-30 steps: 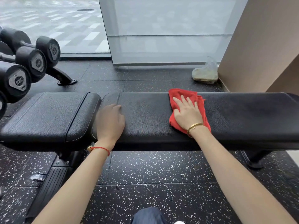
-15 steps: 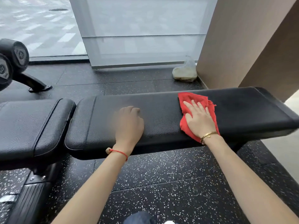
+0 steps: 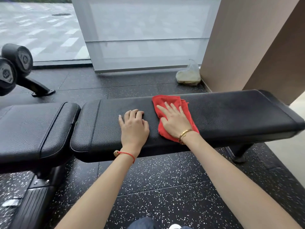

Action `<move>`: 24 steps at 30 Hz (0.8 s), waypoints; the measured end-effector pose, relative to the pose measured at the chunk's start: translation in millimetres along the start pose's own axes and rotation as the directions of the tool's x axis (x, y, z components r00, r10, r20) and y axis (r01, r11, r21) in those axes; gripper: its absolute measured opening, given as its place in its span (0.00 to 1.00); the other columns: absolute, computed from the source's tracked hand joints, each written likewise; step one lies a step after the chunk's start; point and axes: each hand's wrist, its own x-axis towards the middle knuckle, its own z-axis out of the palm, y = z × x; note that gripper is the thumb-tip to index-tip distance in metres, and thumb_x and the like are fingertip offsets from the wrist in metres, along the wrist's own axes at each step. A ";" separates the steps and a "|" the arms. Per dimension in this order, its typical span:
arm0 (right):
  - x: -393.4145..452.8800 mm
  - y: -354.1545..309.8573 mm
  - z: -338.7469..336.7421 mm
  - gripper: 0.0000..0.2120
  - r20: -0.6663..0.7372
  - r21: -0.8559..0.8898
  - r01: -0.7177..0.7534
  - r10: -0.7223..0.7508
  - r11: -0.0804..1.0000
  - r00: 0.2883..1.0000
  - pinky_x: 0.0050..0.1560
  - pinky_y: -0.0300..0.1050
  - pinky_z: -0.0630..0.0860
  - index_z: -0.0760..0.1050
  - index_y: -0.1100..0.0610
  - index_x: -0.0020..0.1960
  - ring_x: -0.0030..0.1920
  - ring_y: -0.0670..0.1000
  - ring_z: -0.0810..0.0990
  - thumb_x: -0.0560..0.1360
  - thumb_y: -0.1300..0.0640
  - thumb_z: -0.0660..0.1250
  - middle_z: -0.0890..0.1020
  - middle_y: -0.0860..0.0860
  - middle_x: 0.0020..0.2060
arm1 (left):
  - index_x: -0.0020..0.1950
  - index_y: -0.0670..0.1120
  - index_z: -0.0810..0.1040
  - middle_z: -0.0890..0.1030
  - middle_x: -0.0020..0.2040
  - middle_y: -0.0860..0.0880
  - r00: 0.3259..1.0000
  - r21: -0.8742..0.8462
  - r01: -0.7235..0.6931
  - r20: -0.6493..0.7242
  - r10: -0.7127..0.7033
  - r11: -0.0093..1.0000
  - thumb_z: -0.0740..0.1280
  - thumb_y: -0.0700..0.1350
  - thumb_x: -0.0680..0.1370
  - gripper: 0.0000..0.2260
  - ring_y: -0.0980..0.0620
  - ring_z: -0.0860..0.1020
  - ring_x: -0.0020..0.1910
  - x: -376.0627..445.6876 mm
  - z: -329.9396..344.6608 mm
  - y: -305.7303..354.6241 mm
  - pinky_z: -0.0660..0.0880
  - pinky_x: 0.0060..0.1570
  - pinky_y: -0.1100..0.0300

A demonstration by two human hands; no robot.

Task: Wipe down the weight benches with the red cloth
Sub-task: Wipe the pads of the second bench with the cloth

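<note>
Flat-palmed, our right hand pressed the red cloth onto the middle of the bench's long pad with fingers spread, while our left hand rested beside it holding nothing, fingertips curled under. We'd guess midway, since the pad's far right end and the seat pad to its left looked undone. Behind the bench, a clear plastic bag held something pale we couldn't identify.
</note>
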 end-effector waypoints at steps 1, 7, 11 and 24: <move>-1.3 -4.0 1.0 0.27 0.011 0.000 0.028 -0.028 1.000 1.000 0.78 0.55 0.40 0.53 0.43 0.78 0.79 0.52 0.49 0.80 0.52 0.52 0.52 0.49 0.79 | 0.64 0.47 0.76 0.75 0.67 0.49 1.000 -0.018 0.002 0.005 -0.002 1.000 0.61 0.44 0.78 0.16 0.47 0.67 0.71 0.0 -1.4 -0.6 0.54 0.75 0.42; -9.7 -13.6 2.5 0.26 0.058 0.035 0.117 -0.119 0.993 0.991 0.77 0.53 0.38 0.54 0.43 0.78 0.79 0.51 0.47 0.81 0.52 0.53 0.51 0.49 0.79 | 0.60 0.46 0.79 0.79 0.62 0.48 0.999 -0.024 0.007 -0.052 -0.008 1.000 0.64 0.42 0.75 0.14 0.45 0.72 0.65 -5.9 -22.0 -33.7 0.63 0.69 0.47; 0.6 -29.3 9.6 0.26 0.052 0.033 0.149 -0.151 0.988 0.987 0.77 0.53 0.39 0.54 0.43 0.78 0.79 0.51 0.48 0.81 0.52 0.53 0.52 0.48 0.79 | 0.60 0.45 0.79 0.80 0.60 0.46 0.997 0.025 0.033 -0.076 -0.031 0.999 0.64 0.42 0.76 0.13 0.44 0.73 0.63 -7.7 -40.4 -74.1 0.66 0.65 0.49; 67.0 -64.1 16.9 0.26 0.075 -0.021 0.116 -0.114 0.993 0.991 0.77 0.56 0.39 0.52 0.44 0.78 0.79 0.53 0.48 0.81 0.51 0.49 0.50 0.50 0.79 | 0.60 0.46 0.78 0.78 0.63 0.47 0.981 0.059 0.135 -0.149 -0.125 0.989 0.63 0.44 0.75 0.14 0.45 0.72 0.65 -0.2 -42.8 -108.4 0.63 0.69 0.46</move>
